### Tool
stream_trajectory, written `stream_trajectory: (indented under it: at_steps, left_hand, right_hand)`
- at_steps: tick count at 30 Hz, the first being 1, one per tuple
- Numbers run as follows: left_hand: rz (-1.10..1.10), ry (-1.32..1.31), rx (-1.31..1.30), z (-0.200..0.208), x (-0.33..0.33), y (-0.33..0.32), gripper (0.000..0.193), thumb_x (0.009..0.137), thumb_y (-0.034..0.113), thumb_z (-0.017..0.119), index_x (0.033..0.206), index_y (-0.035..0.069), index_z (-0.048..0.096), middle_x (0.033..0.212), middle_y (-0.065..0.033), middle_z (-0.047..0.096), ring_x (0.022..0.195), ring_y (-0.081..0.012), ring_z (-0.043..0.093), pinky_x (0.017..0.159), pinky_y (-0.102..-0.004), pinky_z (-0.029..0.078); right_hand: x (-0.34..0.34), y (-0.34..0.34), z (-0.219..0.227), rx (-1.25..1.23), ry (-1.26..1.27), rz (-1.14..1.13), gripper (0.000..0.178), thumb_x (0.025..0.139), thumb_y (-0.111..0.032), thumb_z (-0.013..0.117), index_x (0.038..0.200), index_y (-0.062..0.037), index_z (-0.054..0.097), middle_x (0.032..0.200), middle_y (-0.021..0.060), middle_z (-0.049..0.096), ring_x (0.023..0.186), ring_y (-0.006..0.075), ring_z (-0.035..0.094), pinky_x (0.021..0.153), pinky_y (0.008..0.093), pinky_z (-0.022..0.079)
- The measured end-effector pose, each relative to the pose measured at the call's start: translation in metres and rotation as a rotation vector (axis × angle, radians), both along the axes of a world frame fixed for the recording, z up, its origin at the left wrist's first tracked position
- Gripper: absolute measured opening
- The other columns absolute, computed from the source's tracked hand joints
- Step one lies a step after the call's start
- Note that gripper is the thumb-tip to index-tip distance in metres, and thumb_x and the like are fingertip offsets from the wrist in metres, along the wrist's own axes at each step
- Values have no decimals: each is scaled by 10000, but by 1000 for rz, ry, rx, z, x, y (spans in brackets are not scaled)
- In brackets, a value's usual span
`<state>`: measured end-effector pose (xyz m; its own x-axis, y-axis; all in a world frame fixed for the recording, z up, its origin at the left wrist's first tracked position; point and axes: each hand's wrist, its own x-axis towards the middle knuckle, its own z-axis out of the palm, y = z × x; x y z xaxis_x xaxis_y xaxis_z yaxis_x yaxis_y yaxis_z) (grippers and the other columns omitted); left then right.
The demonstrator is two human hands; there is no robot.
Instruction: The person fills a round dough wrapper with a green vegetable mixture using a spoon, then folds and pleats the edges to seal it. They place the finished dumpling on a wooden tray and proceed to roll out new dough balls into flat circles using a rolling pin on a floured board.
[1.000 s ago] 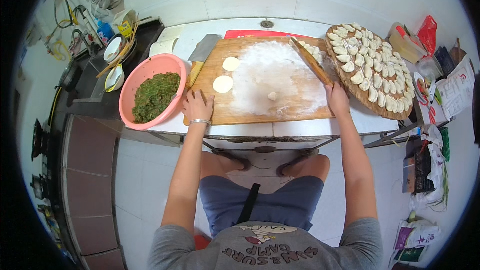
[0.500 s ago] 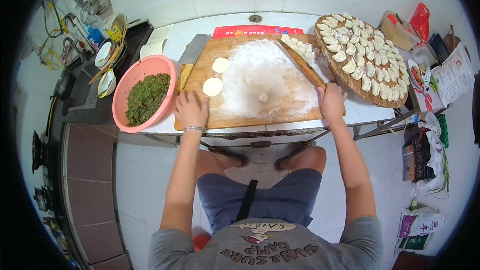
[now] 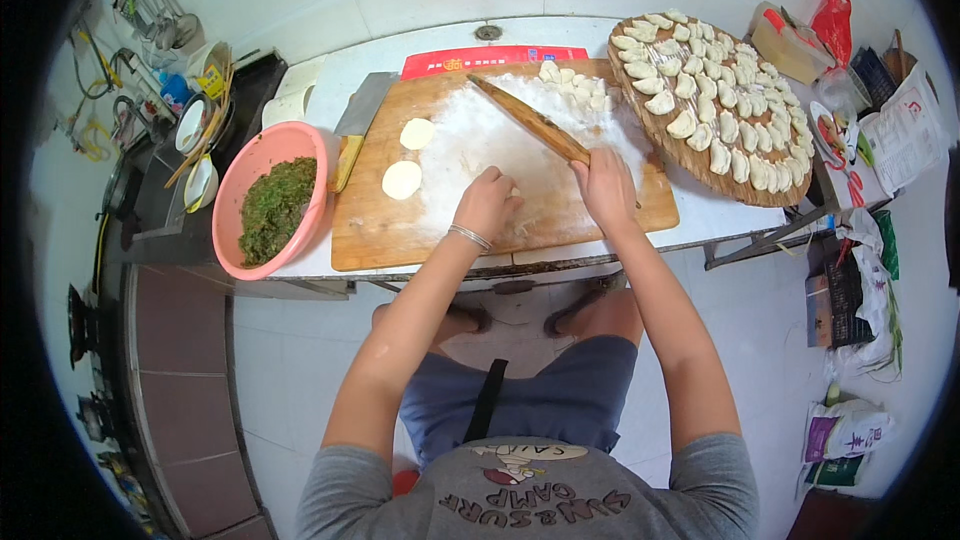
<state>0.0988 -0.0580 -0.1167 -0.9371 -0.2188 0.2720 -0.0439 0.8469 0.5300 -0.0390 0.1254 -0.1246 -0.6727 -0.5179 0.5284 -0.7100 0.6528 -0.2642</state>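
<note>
My right hand (image 3: 607, 187) is closed round the near end of a wooden rolling pin (image 3: 530, 120), which slants up and left over the floured part of the cutting board (image 3: 375, 240). Bent over the middle of the board, my left hand (image 3: 485, 204) has its fingers closed on a small piece of dough (image 3: 515, 192), mostly covered by them. Two round dough wrappers lie to the left, the smaller wrapper (image 3: 417, 134) behind the larger wrapper (image 3: 402, 180). Several more dough pieces (image 3: 575, 85) sit in flour at the board's back right.
A pink bowl of green filling (image 3: 222, 210) stands left of the board, beside a cleaver (image 3: 368, 103). At the right, a round wooden board (image 3: 655, 122) carries many rows of dumplings. A red strip (image 3: 500, 58) lies behind the board. The table's front edge runs near my forearms.
My left hand has moved right from the board's left edge to the dough piece, and closed on it. My right hand has brought the rolling pin leftward. The view has shifted slightly.
</note>
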Motion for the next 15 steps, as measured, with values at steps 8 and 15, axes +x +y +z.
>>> stream_trajectory:
  at_steps: [8,15]
  left_hand:
    - [-9,11,1,10,-4,7,221,750,127,735,914,20,633,917,-138,574,819,-323,604,738,-388,505]
    - [29,-94,3,25,0,15,213,743,119,721,910,28,625,928,-190,568,883,-371,597,782,-421,511]
  right_hand:
    - [3,0,0,-21,-7,-1,277,867,-278,657,926,-25,561,885,157,584,872,337,573,771,440,469]
    - [4,0,2,5,-4,-19,283,855,-283,669,917,-31,558,869,148,584,855,339,572,766,444,466]
